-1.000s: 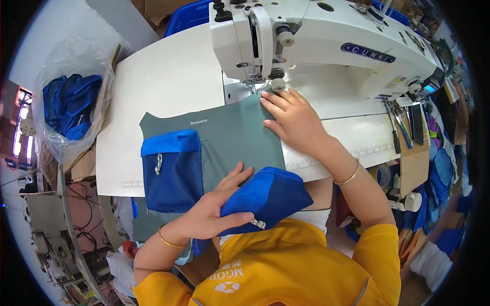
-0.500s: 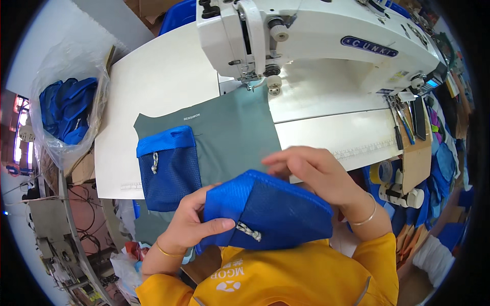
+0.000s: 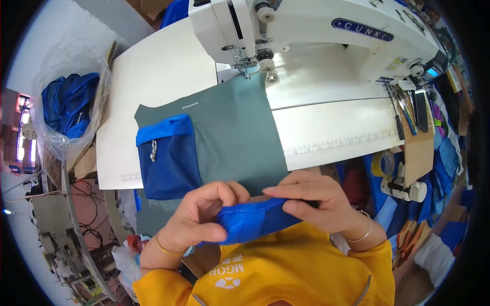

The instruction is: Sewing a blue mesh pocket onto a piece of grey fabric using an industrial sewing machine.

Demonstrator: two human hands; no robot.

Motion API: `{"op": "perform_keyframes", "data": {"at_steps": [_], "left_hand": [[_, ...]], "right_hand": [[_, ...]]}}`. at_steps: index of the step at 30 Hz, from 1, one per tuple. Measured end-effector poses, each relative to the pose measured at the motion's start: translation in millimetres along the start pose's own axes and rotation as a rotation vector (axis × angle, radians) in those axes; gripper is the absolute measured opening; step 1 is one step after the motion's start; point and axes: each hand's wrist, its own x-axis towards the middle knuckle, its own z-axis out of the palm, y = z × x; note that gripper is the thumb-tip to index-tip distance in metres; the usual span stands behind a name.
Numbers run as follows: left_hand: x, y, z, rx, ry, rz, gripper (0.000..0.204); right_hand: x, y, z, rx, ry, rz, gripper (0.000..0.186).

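Observation:
Close to my body, a blue mesh pouch (image 3: pixel 255 220) is held up with one edge turned toward me. My left hand (image 3: pixel 206 217) pinches its left end between thumb and bent fingers. At the other end my right hand (image 3: pixel 319 201) grips it, thumb against the near side. Beyond them a grey-green fabric panel (image 3: pixel 235 137) lies on the table, its far corner under the sewing machine's needle area. On the panel's left part rests a second blue mesh pouch (image 3: pixel 171 166) with a brighter blue top band and a short cord.
The white sewing machine (image 3: pixel 306 25) stands at the back of the white table (image 3: pixel 153 76). A clear plastic bag (image 3: pixel 71 97) of blue pieces hangs at the left. Scissors (image 3: pixel 393 107) and other tools lie at the right edge, above a yellow tape roll (image 3: pixel 383 163).
The held pouch has turned from its face showing to edge-on and is folded smaller. My right hand has come down onto it and closed. The view has shifted slightly.

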Motion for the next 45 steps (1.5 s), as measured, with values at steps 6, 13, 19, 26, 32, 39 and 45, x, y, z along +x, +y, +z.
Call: {"op": "perform_keyframes", "data": {"at_steps": [6,13,19,26,32,39,45], "left_hand": [[-5.8,1.4,9.5,0.059,0.119,-0.012,0.029],[-7.1,-2.5,12.8,0.052,0.18,-0.169,0.034],[-3.0,4.3,33.0,0.264,0.152,0.02,0.054],[-7.7,7.7,31.8,0.864,0.066,0.093,0.053],[-5.2,13.4,28.0,0.848,-0.024,0.04,0.044],[-4.6,11.4,23.5,0.952,-0.006,0.03,0.025],[-1.4,5.6,24.5,0.956,0.005,0.027,0.019]], "right_hand": [[-17.4,8.8,3.9,0.024,-0.079,0.046,0.03],[-13.7,-4.4,25.7,-0.535,0.172,-0.255,0.048],[-13.0,-0.4,30.6,-0.546,0.115,-0.328,0.051],[-22.2,17.0,32.7,-0.473,-0.04,-0.275,0.031],[-23.3,22.0,32.6,-0.47,-0.038,-0.294,0.03],[-28.0,22.4,32.3,-0.577,-0.068,-0.3,0.034],[-17.8,25.2,40.9,-0.58,0.073,-0.323,0.054]]}}
